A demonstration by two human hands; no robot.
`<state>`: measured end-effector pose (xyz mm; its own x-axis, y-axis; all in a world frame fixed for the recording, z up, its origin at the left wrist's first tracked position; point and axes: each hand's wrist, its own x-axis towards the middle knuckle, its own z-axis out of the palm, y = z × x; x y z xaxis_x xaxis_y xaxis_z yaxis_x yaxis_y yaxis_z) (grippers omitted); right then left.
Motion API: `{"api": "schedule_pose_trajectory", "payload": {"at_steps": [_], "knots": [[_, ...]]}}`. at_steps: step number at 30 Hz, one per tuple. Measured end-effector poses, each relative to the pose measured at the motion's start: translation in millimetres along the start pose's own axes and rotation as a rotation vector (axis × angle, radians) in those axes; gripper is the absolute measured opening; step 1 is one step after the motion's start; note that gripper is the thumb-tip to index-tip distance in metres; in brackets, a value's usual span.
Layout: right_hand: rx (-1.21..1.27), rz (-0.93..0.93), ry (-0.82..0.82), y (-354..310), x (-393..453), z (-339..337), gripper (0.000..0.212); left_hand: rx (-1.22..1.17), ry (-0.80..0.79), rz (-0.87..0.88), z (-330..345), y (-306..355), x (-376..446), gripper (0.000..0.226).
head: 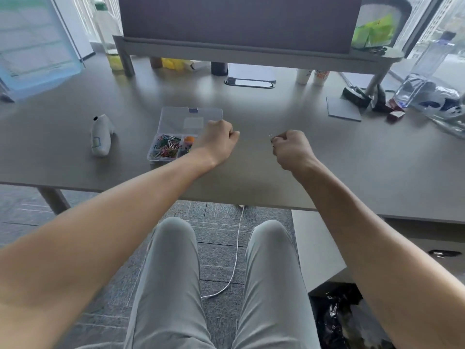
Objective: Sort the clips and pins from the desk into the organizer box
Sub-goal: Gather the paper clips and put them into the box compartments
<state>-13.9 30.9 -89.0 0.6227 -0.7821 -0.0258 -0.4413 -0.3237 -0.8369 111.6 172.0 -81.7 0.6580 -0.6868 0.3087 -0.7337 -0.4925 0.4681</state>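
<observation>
The right hand pinches a single silver paper clip at its fingertips, the remaining fingers curled into the palm; the clip projects upward and to the left of the knuckles, clear of the desk. The left hand is clenched in a loose fist; whether it holds anything cannot be told. It sits just beside the right edge of the organizer box and overlaps that edge in the view.

The box lies open to the left of both hands, its clear lid folded back. The near-left compartment holds a heap of coloured paper clips; the compartment next to the left wrist holds orange and dark items, too small to identify.

Risks noted:
- The pinch on the clip is narrow and on one end only. A quick carry across to the box may let it swivel or drop to the desk or over the near edge to the floor.
- The left fist stands between the clip and the box. A direct path may be obstructed, or the box nudged.
- Compartments are small and adjacent; a release from height may land the clip in the wrong one.
</observation>
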Motion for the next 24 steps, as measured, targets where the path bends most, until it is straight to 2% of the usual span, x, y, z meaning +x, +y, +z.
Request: {"api": "schedule_pose_trajectory", "payload": {"at_steps": [5,9,11,14,20,24], "knots": [[0.123,-0.032,-0.187,-46.3,-3.1,50.0,0.022,0.014,0.077,-0.101,-40.4,-58.9,-2.3,0.045],[0.173,-0.060,-0.276,-76.4,-1.8,89.4,0.016,0.088,0.136,-0.187,-72.0,-101.9,-4.5,0.050],[0.186,-0.078,-0.305,-86.5,-2.2,102.9,0.022,0.102,0.127,-0.197,-78.9,-113.6,-4.3,0.050],[0.198,-0.095,-0.328,-95.3,-4.4,114.5,0.032,0.128,0.068,-0.150,-76.7,-120.1,-3.5,0.046],[0.185,-0.097,-0.321,-96.7,-4.6,110.9,0.029,0.329,-0.021,0.059,-63.4,-117.9,-10.0,0.037],[0.189,-0.116,-0.312,-94.8,-4.0,104.9,0.020,0.479,0.020,0.212,-58.5,-122.2,-15.7,0.038]]}}
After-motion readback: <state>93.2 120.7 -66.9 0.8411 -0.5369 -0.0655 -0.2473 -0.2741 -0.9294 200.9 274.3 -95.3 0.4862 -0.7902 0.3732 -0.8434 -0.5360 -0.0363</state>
